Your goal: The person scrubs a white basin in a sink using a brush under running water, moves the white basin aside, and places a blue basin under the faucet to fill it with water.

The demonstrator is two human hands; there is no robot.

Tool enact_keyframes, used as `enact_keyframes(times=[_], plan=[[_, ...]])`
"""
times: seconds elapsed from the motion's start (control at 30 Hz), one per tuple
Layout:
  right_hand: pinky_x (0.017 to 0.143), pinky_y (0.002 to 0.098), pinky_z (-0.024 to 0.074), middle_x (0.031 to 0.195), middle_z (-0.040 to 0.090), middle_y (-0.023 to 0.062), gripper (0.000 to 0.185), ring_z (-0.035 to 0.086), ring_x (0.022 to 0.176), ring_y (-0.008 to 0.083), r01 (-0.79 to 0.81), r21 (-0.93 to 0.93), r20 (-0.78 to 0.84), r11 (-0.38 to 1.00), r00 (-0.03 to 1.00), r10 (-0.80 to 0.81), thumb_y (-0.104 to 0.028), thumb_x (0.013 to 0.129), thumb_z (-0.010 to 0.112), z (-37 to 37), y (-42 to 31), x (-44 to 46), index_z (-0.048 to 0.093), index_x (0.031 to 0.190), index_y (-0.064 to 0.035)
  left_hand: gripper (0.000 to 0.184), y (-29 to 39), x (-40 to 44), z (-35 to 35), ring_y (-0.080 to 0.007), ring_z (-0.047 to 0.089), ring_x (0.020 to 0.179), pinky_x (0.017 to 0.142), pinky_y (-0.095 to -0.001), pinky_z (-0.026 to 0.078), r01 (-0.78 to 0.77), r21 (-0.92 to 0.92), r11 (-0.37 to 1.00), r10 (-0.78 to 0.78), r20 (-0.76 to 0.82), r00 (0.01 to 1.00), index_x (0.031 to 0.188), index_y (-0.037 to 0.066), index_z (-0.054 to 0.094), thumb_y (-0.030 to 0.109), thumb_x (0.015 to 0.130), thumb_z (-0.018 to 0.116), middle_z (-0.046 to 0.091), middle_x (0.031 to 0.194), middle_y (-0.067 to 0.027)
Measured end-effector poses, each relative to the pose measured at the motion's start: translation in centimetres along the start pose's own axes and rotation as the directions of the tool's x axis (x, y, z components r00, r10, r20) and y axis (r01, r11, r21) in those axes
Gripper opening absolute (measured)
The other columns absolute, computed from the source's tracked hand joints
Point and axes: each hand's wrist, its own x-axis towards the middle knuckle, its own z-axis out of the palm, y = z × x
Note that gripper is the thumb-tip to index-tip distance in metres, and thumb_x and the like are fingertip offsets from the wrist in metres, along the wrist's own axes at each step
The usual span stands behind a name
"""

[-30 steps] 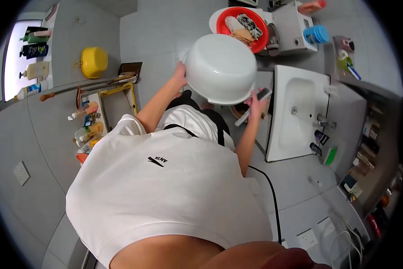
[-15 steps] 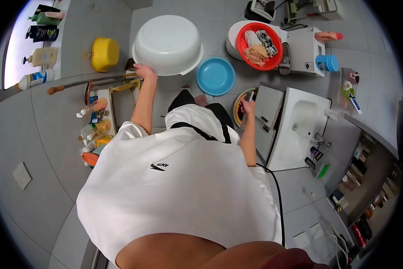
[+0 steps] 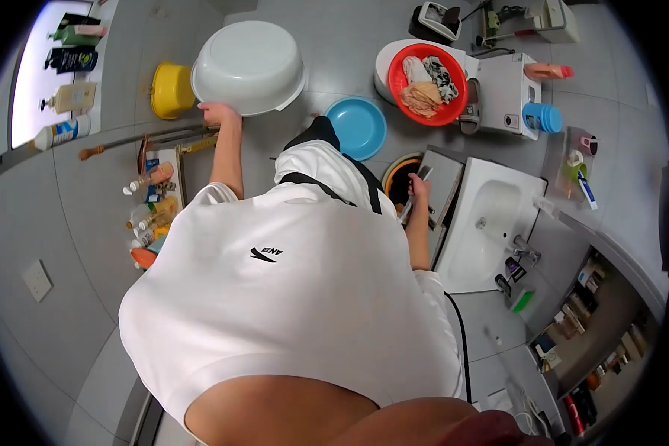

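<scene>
A large white basin (image 3: 249, 65) is tipped with its outer bottom towards me, at the upper left of the head view. My left hand (image 3: 219, 113) is closed on its near rim. On the other side, my right hand (image 3: 419, 186) is closed around a slim grey stick-like object (image 3: 425, 172), whose exact kind I cannot make out. That hand is over a round tub (image 3: 391, 175) with a dark inside, beside the grey cabinet (image 3: 440, 172). A blue basin (image 3: 358, 128) stands on the floor between the hands, ahead of my legs.
A red basin (image 3: 464, 91) with clothes rests on the white toilet (image 3: 385, 65). The sink (image 3: 464, 253) is at right. A yellow basin (image 3: 171, 89) hangs on the left wall, above a shelf of bottles (image 3: 156, 176). A black cord (image 3: 462, 342) runs at my right side.
My left hand and the white basin have moved left. My right hand has shifted slightly down, and more of the tub's dark inside shows. My legs have changed position.
</scene>
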Motion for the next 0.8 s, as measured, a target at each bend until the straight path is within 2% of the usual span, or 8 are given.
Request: enact_keyframes(times=[0.17, 0.27, 0.33, 0.4, 0.53, 0.63, 0.7, 0.8], plan=[[0.035, 0.0299, 0.0335, 0.062, 0.056, 0.0039, 0.02, 0.047, 0.041, 0.0138, -0.051, 0.086, -0.041, 0.995, 0.998, 0.055, -0.012, 0.082, 0.073, 1.9, -1.0, 0.6, 0.056, 0.075, -0.0044, 0.063, 0.8, -1.2, 7.2, -0.0425, 0.062, 0.111, 0.095, -0.0453, 0.053, 0.1, -0.029, 0.995, -0.094, 0.166, 0.982, 0.124, -0.01, 0.06, 0.043, 0.106, 0.031, 0.061, 0.131, -0.0247], [0.036, 0.0294, 0.0347, 0.061, 0.055, 0.0051, 0.021, 0.05, 0.043, 0.0146, -0.049, 0.108, -0.023, 0.993, 0.998, 0.052, -0.013, 0.083, 0.074, 3.2, -2.0, 0.5, 0.054, 0.078, -0.0055, 0.061, -1.9, 0.8, 13.4, -0.0386, 0.057, 0.121, 0.103, -0.047, 0.05, 0.238, -0.163, 0.957, -0.157, 0.397, 0.904, 0.136, -0.006, 0.053, 0.042, 0.105, 0.03, 0.055, 0.141, -0.0187], [0.039, 0.0315, 0.0378, 0.063, 0.056, 0.0062, 0.021, 0.051, 0.045, 0.0162, -0.064, 0.255, -0.031, 0.965, 0.997, 0.074, -0.013, 0.084, 0.073, 4.0, -0.2, 2.3, 0.055, 0.078, -0.0046, 0.061, -4.3, 2.6, 18.6, -0.0369, 0.05, 0.132, 0.111, -0.0501, 0.042, 0.31, -0.168, 0.936, -0.121, 0.673, 0.729, 0.145, -0.001, 0.045, 0.041, 0.105, 0.025, 0.048, 0.149, -0.0159], [0.041, 0.0336, 0.041, 0.065, 0.057, 0.0073, 0.02, 0.053, 0.047, 0.0177, -0.067, 0.406, -0.038, 0.911, 0.995, 0.09, -0.013, 0.085, 0.072, 5.8, 0.7, 4.4, 0.056, 0.079, -0.0038, 0.061, -2.9, 0.4, 22.2, -0.0362, 0.044, 0.139, 0.116, -0.0504, 0.036, 0.455, -0.087, 0.886, -0.219, 0.786, 0.579, 0.149, 0.003, 0.042, 0.04, 0.105, 0.019, 0.043, 0.154, -0.0153], [0.05, 0.0399, 0.0478, 0.068, 0.057, 0.0098, 0.02, 0.056, 0.054, 0.0218, -0.124, 0.523, -0.144, 0.843, 0.962, 0.231, -0.012, 0.088, 0.07, 10.3, -2.3, 5.8, 0.057, 0.082, 0.0002, 0.064, -2.5, -1.5, 28.6, -0.0369, 0.041, 0.141, 0.117, -0.0512, 0.036, 0.411, 0.049, 0.91, -0.274, 0.816, 0.508, 0.151, 0.006, 0.04, 0.042, 0.104, 0.015, 0.039, 0.157, -0.0151], [0.053, 0.0408, 0.049, 0.077, 0.059, 0.0133, 0.024, 0.059, 0.061, 0.0241, -0.114, 0.713, -0.135, 0.692, 0.946, 0.295, -0.015, 0.089, 0.072, 12.8, -5.0, 6.4, 0.056, 0.09, 0.0038, 0.055, -2.5, -2.6, 31.7, -0.0368, 0.047, 0.136, 0.111, -0.0586, 0.041, 0.479, 0.116, 0.87, -0.343, 0.841, 0.419, 0.147, 0.009, 0.046, 0.034, 0.1, 0.03, 0.046, 0.152, -0.0149], [0.057, 0.0414, 0.0514, 0.09, 0.06, 0.0169, 0.032, 0.061, 0.069, 0.027, -0.14, 0.758, -0.063, 0.637, 0.956, 0.286, -0.016, 0.089, 0.073, 14.1, -9.3, 5.8, 0.054, 0.1, 0.0063, 0.063, -0.8, -4.5, 32.9, -0.0367, 0.044, 0.14, 0.115, -0.0536, 0.038, 0.458, 0.23, 0.859, -0.435, 0.799, 0.415, 0.151, 0.008, 0.041, 0.038, 0.101, 0.017, 0.04, 0.156, -0.0152], [0.06, 0.0413, 0.0537, 0.1, 0.059, 0.0192, 0.037, 0.062, 0.075, 0.0299, -0.182, 0.766, 0.002, 0.617, 0.96, 0.281, -0.017, 0.089, 0.074, 15.6, -8.6, 9.8, 0.052, 0.108, 0.006, 0.059, -2.7, -2.8, 35.5, -0.036, 0.046, 0.137, 0.114, -0.053, 0.039, 0.394, 0.291, 0.872, -0.46, 0.762, 0.455, 0.149, 0.006, 0.043, 0.032, 0.099, 0.024, 0.043, 0.154, -0.0156]])
